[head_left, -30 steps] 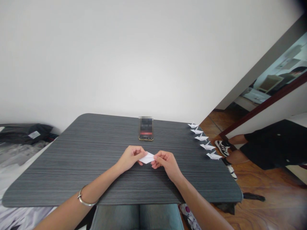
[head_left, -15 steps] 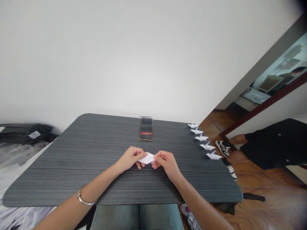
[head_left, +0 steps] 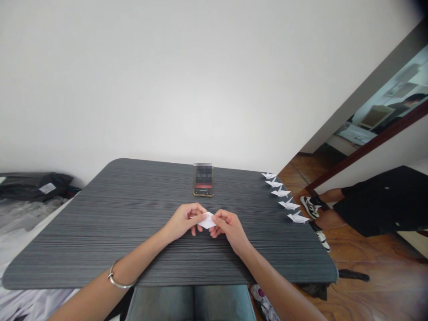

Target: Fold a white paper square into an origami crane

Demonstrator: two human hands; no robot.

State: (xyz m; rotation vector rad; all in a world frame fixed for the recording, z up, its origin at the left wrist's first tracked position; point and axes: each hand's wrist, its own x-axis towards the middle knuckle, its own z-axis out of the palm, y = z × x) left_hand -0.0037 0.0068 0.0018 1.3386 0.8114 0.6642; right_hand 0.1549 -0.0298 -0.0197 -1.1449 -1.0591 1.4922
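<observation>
Between both hands is a small folded piece of white paper (head_left: pixel 207 221), roughly diamond-shaped, held just over the dark tabletop (head_left: pixel 133 254). My left hand (head_left: pixel 186 219) pinches its left side, thumb on top and fingers behind. On the opposite side my right hand (head_left: pixel 230 227) grips it between thumb and fingers. Parts of the paper lie hidden under the fingertips. Several white paper cranes (head_left: pixel 281 192) stand in a row along the table's right edge.
A phone (head_left: pixel 203 180) lies beyond my hands near the wall. Left of the table are a black plastic bag (head_left: pixel 33 185) and pale plastic-wrapped items. At the right, a person in black shorts (head_left: pixel 374 200) is on the wooden floor.
My fingers have moved slightly closer together on the paper, the thumbs now covering more of its sides. The cranes and phone have stayed put.
</observation>
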